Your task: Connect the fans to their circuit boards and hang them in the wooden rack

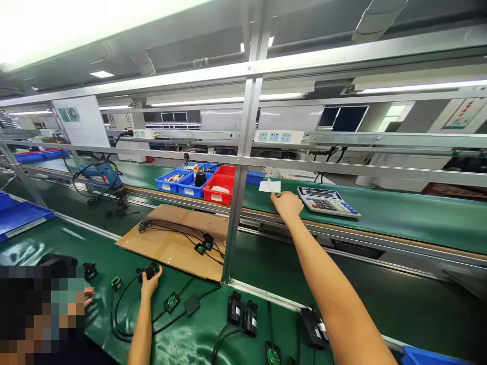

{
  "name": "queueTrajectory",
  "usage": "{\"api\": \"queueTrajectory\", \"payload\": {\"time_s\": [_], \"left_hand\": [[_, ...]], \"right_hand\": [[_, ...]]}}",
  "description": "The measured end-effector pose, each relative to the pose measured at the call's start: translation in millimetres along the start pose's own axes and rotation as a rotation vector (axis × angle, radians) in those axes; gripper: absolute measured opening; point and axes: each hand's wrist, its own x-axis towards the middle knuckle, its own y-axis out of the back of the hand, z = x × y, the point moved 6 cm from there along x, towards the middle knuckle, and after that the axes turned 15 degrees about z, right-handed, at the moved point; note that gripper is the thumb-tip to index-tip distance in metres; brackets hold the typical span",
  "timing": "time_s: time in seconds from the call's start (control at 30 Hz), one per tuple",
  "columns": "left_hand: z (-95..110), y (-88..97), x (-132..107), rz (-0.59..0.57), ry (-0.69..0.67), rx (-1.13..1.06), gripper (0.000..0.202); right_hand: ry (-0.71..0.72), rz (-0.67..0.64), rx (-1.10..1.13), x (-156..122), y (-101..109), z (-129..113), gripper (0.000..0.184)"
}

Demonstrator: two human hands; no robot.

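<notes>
My left hand (150,282) is closed on a black cabled part (147,271) above the green bench mat. My right hand (288,205) reaches to the raised shelf, fingertips pinched at the edge of a small white paper slip (269,186). Just right of that hand lies a calculator (327,202). Near my left hand are a round green coil-like part (116,283) and an opened black case with a green circuit board (172,302). Two black housings with white labels (250,318) lie farther right on the mat.
Blue bins (193,184) and a red bin (219,188) stand on the shelf behind a metal post (238,213). Cardboard (171,243) bears wired boards. At left sits a co-worker, whose hand (89,296) shows. A blue tray (25,218) lies beyond.
</notes>
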Motion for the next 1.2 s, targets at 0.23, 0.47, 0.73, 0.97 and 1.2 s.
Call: {"api": "queueTrajectory", "payload": {"time_s": [0.23, 0.47, 0.73, 0.97, 1.2], "left_hand": [[194.0, -95.8, 16.7, -0.350, -0.632, -0.174, 0.071], [263.8, -272.4, 107.9, -0.322, -0.546, -0.130, 0.046], [257.0, -285.8, 90.7, -0.195, -0.605, -0.056, 0.045], [256.4, -289.2, 86.3, -0.114, -0.626, -0.031, 0.048], [255.9, -294.7, 82.2, -0.109, -0.588, -0.025, 0.050]], "right_hand": [[0.077, -0.089, -0.070, -24.3, 6.1, 23.3, 0.032], [0.214, -0.215, -0.031, -14.5, 6.8, 30.9, 0.024], [0.197, -0.109, 0.003, 35.5, -2.3, 56.3, 0.023], [-0.181, -0.561, 0.991, 44.8, -50.5, 29.0, 0.023], [-0.124, -0.617, 0.846, 26.2, -70.1, 23.9, 0.019]]}}
